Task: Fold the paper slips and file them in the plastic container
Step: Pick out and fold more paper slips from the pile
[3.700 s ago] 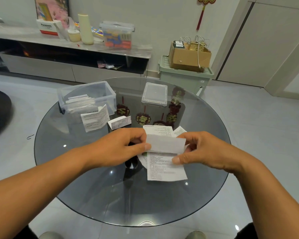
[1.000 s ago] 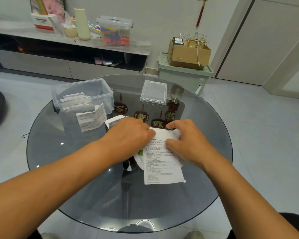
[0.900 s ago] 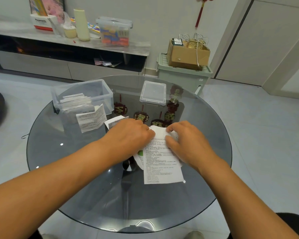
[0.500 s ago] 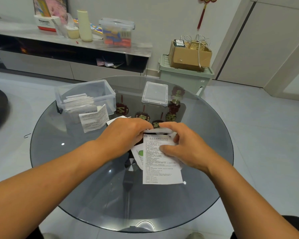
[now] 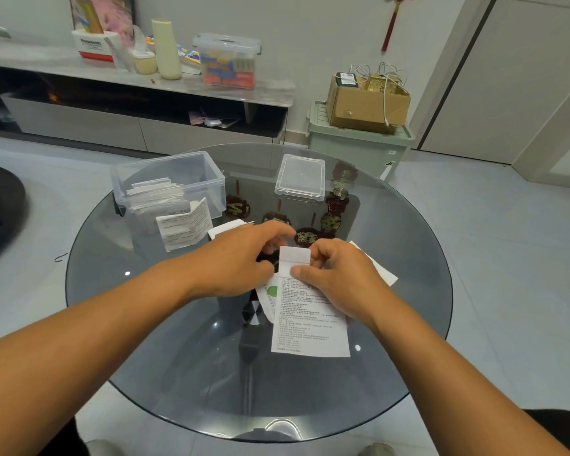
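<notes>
At the round glass table [image 5: 178, 373], you hold a small folded slip [image 5: 294, 258] just above the loose papers: your right hand [image 5: 336, 281] pinches it, thumb and fingers closed on its right edge, while your left hand [image 5: 241, 261] sits beside it with fingers curled toward its left edge; whether they actually grip the paper cannot be made out.

The clear plastic container [image 5: 170, 185] stands open at the far left of the table, a row of folded slips [image 5: 155, 192] already filed upright inside. Its lid [image 5: 300, 179] lies apart, further right.

The job looks well under way but not finished. A long printed slip [image 5: 310, 327] lies flat and unfolded under your right wrist, with another paper [image 5: 269, 297] peeking out beneath it and a white corner [image 5: 380, 271] showing past your right hand. Two more slips [image 5: 183, 225] rest just in front of the container, not yet inside.
</notes>
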A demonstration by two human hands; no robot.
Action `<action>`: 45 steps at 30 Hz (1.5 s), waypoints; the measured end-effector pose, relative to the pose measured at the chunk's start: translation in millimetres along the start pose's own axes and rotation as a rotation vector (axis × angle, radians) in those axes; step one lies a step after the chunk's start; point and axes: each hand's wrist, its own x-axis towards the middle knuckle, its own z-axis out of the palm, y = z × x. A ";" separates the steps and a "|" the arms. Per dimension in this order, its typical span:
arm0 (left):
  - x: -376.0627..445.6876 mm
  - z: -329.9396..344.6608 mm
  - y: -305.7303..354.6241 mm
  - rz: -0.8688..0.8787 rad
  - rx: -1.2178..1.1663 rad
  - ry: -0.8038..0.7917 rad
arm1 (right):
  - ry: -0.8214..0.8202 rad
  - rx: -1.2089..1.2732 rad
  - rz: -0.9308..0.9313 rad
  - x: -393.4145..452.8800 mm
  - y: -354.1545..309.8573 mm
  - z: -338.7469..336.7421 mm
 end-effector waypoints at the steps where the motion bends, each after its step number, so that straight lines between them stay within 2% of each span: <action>1: 0.8 -0.9 -0.7 -0.030 -0.032 -0.020 | 0.007 0.012 0.015 1.9 0.4 1.8; 3: 2.1 -1.1 -1.9 -0.059 -0.085 -0.027 | 0.014 0.040 0.043 4.7 0.9 2.7; 8: 9.8 15.1 0.2 -0.099 -0.062 0.146 | -0.005 0.097 0.066 8.3 3.6 -0.3; 12: 15.7 21.2 1.7 -0.137 -0.188 0.148 | 0.009 0.127 0.044 6.9 8.8 -3.7; 16: 13.1 17.2 -0.2 -0.186 -0.208 0.278 | -0.016 0.114 0.025 3.6 12.0 -6.3; 21: 11.7 5.4 -13.7 -0.238 0.000 0.414 | -0.045 0.067 -0.005 -4.8 10.0 -11.5; 23: 8.9 5.8 -14.1 -0.137 0.134 0.479 | -0.040 0.027 -0.030 -7.8 6.7 -11.8; 24: 7.2 7.3 -13.3 -0.042 0.224 0.471 | -0.036 -0.002 -0.047 -8.7 5.6 -11.8; 26: 3.5 13.1 -11.3 0.142 0.406 0.359 | -0.051 -0.061 -0.084 -10.9 3.9 -13.8; 29: 0.5 20.5 -11.1 0.182 0.496 0.215 | -0.127 -0.115 -0.100 -15.0 5.4 -22.9; 32: -3.4 16.9 -8.0 0.149 0.499 0.199 | -0.210 -0.131 -0.060 -20.9 16.6 -37.1; 35: -16.4 11.6 0.8 0.281 0.384 0.259 | -0.244 -0.222 -0.062 -27.0 27.0 -50.9; 37: -26.7 9.2 10.8 0.358 0.308 0.148 | -0.245 -0.246 -0.041 -29.8 31.5 -55.0; 40: -30.1 14.9 13.9 0.290 0.275 -0.077 | -0.227 -0.202 0.003 -32.5 32.5 -52.8; 45: -31.6 21.3 10.1 0.246 0.237 -0.120 | -0.170 -0.179 -0.050 -36.0 22.4 -40.0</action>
